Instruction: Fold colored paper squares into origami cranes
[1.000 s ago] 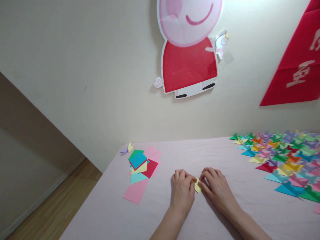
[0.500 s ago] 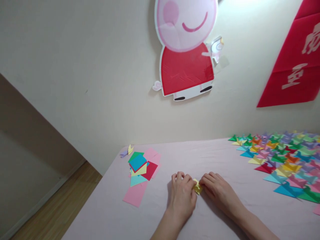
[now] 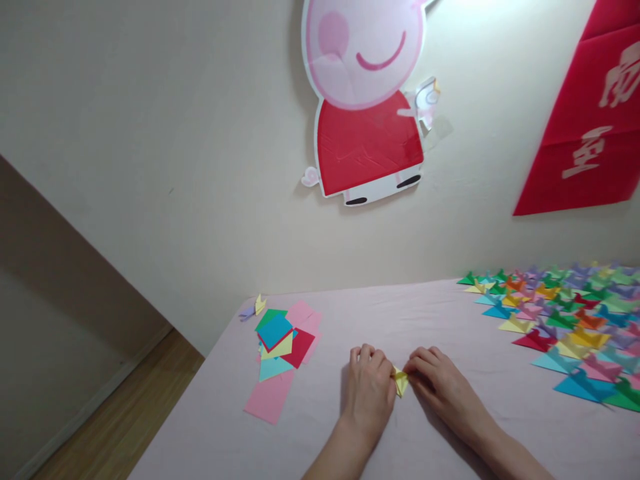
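Observation:
A small folded piece of yellow paper is between my two hands, low over the pale pink cloth. My left hand pinches its left edge between thumb and fingers. On the opposite side, the fingertips of my right hand are closed on its right edge. The fingers cover both edges of the paper, and its middle shows creases and a pointed lower end.
Loose coloured paper sheets overlap on the left. Behind them lie two small folded pieces, one yellow and one purple. Rows of folded paper birds fill the right side. A wall with a pig cutout rises behind.
The yellow paper has turned between my fingers and now shows a pointed lower end. Both hands keep their grip. The whole view has shifted slightly.

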Demonstrator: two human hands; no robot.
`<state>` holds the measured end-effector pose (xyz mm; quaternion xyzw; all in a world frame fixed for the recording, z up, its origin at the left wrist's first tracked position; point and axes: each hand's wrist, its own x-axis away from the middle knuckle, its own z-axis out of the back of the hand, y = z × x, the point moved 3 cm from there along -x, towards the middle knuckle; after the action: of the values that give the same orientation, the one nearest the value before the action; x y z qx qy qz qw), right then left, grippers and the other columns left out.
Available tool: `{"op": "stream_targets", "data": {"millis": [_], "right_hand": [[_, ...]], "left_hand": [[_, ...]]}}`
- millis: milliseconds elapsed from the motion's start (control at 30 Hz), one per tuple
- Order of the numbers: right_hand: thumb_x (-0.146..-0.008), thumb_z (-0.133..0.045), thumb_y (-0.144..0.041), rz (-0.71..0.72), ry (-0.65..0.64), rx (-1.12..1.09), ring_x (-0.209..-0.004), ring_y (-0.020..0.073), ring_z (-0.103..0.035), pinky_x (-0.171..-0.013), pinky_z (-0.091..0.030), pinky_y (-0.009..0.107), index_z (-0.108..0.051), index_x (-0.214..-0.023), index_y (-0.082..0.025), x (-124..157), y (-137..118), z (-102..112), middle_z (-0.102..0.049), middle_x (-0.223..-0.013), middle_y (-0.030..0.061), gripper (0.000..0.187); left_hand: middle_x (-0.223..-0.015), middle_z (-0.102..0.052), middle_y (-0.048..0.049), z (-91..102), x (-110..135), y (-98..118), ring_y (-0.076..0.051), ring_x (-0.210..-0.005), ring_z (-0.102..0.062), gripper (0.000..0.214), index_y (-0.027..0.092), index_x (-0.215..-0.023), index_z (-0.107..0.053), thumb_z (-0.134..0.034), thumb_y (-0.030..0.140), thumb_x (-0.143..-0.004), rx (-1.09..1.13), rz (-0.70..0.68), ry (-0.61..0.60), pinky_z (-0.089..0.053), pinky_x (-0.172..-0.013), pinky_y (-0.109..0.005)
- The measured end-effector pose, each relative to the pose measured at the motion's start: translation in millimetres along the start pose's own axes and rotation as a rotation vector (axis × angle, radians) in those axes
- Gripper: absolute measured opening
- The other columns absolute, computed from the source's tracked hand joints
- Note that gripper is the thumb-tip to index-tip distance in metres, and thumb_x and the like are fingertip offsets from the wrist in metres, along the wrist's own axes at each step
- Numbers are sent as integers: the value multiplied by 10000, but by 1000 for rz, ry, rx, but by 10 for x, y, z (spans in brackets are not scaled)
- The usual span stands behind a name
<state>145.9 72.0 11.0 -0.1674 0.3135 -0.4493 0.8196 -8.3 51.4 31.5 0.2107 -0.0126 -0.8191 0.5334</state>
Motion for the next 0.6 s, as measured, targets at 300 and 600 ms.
{"op": "stream_targets", "data": {"millis": [300,600], "right_hand": [[-880,-538,-238,-78,-24,-117,-832,230,-575,-771,-469,374,-679,-801,-265,-41,149,-37,-687,-833,32,164],[-792,-566,-209,-149,-95,-162,-836,231,-563,-777,-445,365,-652,-752,-247,-192,162,-67,-680,-809,21,102]], "left_hand": [[-900,-657,-34,-75,-129,23,-239,-946,-537,88,197,-813,-608,-637,161,-887,41,37,-1,-397,-842,-414],[-916,-648,-32,-88,-55,-69,-240,-958,-524,57,208,-878,-604,-593,153,-864,173,179,-29,-385,-838,-403]]}}
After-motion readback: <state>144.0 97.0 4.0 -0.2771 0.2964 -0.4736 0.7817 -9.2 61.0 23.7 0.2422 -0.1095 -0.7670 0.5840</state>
